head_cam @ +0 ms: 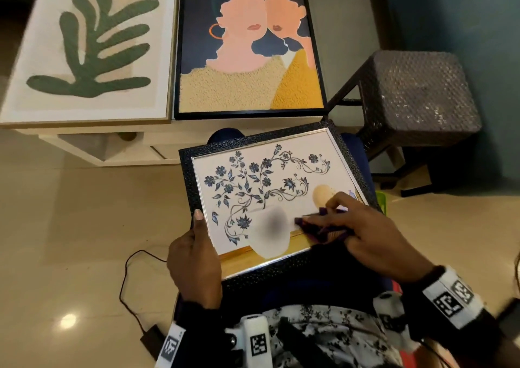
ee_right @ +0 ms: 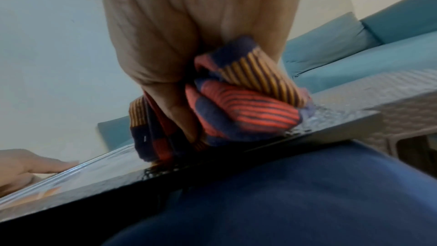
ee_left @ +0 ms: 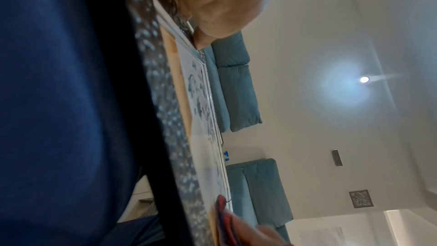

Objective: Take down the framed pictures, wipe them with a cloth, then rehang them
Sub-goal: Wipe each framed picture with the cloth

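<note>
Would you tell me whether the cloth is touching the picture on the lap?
Touching: the right wrist view shows the cloth pressed onto the picture.

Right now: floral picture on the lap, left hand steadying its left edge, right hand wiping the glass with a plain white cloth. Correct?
One thing is off: the cloth is not plain white. The right wrist view shows it striped in orange, red and dark blue. The rest holds: the floral picture lies on the lap, the left hand grips its left edge, and the right hand presses the cloth on the glass.
</note>
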